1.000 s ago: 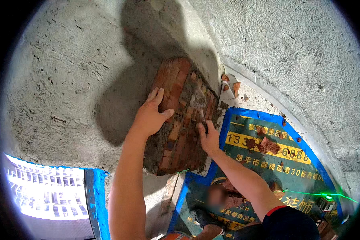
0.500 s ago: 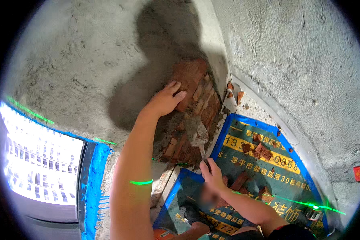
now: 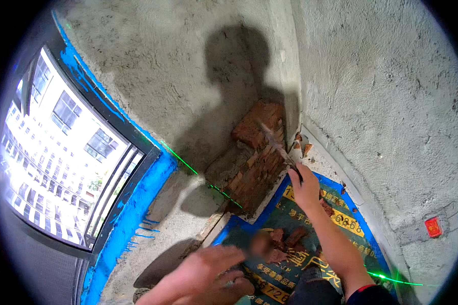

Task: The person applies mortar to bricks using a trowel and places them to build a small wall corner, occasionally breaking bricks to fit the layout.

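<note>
Gripped by its handle in my right hand (image 3: 304, 185) is a trowel (image 3: 276, 141), its narrow-looking blade lying against the top of a small brick stack (image 3: 257, 170) in the wall corner. A reddish brick (image 3: 254, 124) sits at the top of that stack, touching the back wall. Grey mortar (image 3: 231, 165) shows beside it. Low in the picture, my left hand (image 3: 208, 269) is away from the bricks, empty as far as I can see, with its fingers stretched out to the right.
A window (image 3: 71, 152) with blue-painted edging (image 3: 132, 203) is at left. Rough grey walls (image 3: 376, 101) meet behind the stack. Broken brick pieces (image 3: 290, 239) lie on a green printed floor sheet (image 3: 269, 274). A green laser line (image 3: 402, 280) crosses the scene.
My left hand has let go of the top brick and drawn back toward me. The trowel has risen from the stack's side to its top. The view has shifted, showing more window.
</note>
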